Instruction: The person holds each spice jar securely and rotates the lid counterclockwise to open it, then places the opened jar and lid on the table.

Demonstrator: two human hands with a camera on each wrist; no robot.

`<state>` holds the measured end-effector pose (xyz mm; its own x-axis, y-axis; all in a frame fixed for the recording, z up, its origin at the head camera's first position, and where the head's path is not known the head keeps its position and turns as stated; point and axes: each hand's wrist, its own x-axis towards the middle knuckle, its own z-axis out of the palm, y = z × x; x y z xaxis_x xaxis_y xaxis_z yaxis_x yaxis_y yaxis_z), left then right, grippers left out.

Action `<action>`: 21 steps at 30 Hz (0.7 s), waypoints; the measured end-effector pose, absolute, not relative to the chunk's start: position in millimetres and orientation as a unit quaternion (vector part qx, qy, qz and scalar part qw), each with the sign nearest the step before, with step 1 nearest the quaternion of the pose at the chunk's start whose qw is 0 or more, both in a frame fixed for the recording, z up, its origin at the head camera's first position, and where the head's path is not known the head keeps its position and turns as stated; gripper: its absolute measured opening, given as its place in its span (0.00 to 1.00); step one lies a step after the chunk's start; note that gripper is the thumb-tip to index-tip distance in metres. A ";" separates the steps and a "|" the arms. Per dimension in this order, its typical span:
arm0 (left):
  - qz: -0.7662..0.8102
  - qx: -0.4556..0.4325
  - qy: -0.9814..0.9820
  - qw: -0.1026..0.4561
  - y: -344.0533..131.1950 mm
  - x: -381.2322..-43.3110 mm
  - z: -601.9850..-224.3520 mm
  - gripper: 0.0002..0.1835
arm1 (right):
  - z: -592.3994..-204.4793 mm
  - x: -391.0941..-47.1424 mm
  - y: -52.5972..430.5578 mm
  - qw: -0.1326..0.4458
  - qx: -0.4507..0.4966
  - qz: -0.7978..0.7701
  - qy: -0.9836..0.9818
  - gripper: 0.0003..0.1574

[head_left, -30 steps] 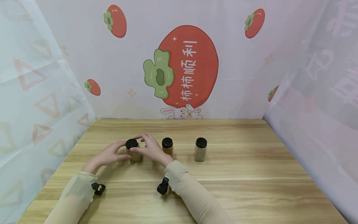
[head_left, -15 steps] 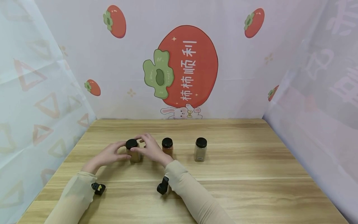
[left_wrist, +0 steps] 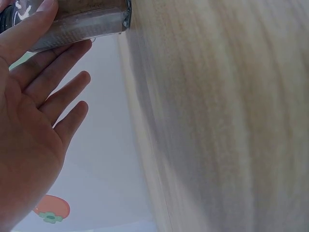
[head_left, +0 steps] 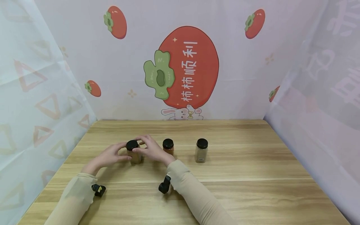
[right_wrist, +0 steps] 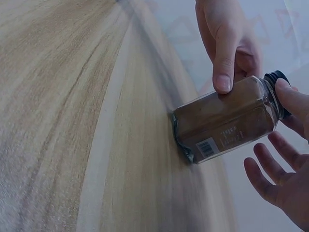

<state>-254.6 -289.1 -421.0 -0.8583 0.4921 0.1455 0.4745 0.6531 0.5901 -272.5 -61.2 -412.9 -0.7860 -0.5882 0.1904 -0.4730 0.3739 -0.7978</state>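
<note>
A clear spice jar (head_left: 136, 158) of brown powder stands upright on the table, left of the middle. Its black lid (head_left: 132, 144) is on. My left hand (head_left: 108, 156) holds the jar's body from the left between thumb and fingers; in the left wrist view its lower fingers (left_wrist: 71, 96) stretch out free of the glass. From the right, my right hand (head_left: 153, 151) pinches the lid, with the thumb on the lid's near side. The right wrist view shows a barcode label on the jar (right_wrist: 231, 116) and the base meeting the wood.
Two more black-lidded jars stand to the right: one with reddish-brown contents (head_left: 168, 151), partly behind my right forearm side, and one with pale beige contents (head_left: 201, 154). The wooden table (head_left: 239, 193) ends at a printed cloth backdrop (head_left: 236, 93), with cloth on both sides.
My right hand has shifted slightly, its thumb moving a little to the right at the lid. The left hand and all the jars look the same.
</note>
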 end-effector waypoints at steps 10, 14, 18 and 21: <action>0.320 0.265 0.909 0.013 -288.6 -254.3 -421.5 0.31 | -411.6 -272.9 -59.8 0.066 -0.334 -0.449 0.826 0.30; 0.319 0.266 0.910 0.011 -289.4 -254.7 -421.9 0.31 | -411.8 -272.0 -59.3 0.062 -0.334 -0.452 0.825 0.30; 0.323 0.266 0.908 0.013 -289.5 -253.9 -421.6 0.32 | -414.0 -270.7 -60.6 0.051 -0.329 -0.451 0.828 0.33; 0.327 0.265 0.907 0.016 -289.3 -253.6 -421.5 0.32 | -416.2 -268.8 -63.2 0.038 -0.322 -0.451 0.831 0.34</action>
<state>-253.6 -289.3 -421.5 -0.8591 0.4908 0.1449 0.4704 0.6459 0.6013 -268.8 -63.2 -416.2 -0.7901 -0.5690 0.2278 -0.5009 0.3853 -0.7750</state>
